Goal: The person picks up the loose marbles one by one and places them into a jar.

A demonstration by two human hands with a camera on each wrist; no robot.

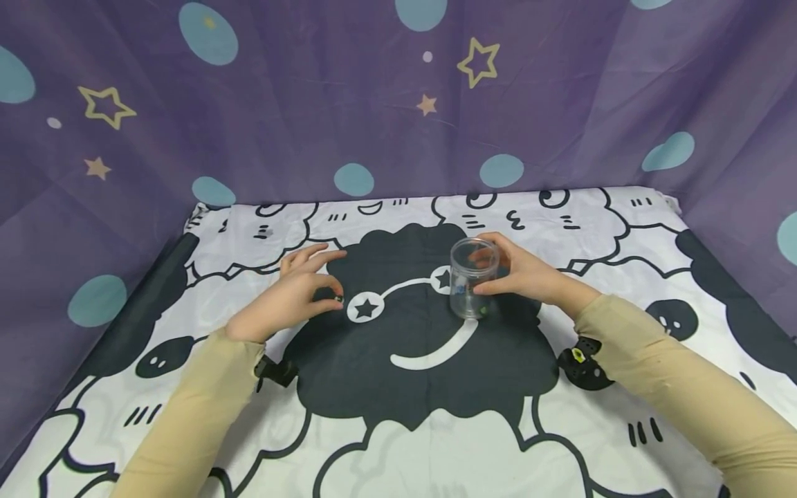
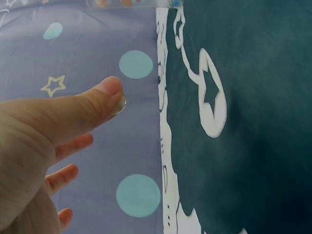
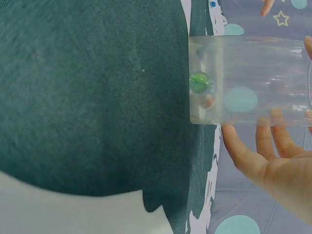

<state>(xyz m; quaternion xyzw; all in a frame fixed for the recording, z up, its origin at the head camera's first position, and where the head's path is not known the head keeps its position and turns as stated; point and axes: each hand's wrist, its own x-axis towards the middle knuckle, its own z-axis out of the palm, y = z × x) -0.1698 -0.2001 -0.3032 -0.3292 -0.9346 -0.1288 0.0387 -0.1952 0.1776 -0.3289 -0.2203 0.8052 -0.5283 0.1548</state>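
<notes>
My left hand pinches a small clear marble between thumb and forefinger, with the other fingers spread. It is held above the cloth, left of a clear plastic jar. From the right side, my right hand grips this jar, thumb toward the camera and fingers round the far side. The jar is upright and its mouth has no lid. At its bottom, in the right wrist view, lie a green marble and an orange-tinted marble. A blue spot shows near the jar; whether it is inside or behind cannot be told.
A cloth with black-and-white cartoon sheep covers the table. Behind it hangs a purple curtain with stars and blue dots. A dark wrist camera sits under the right sleeve, another under the left.
</notes>
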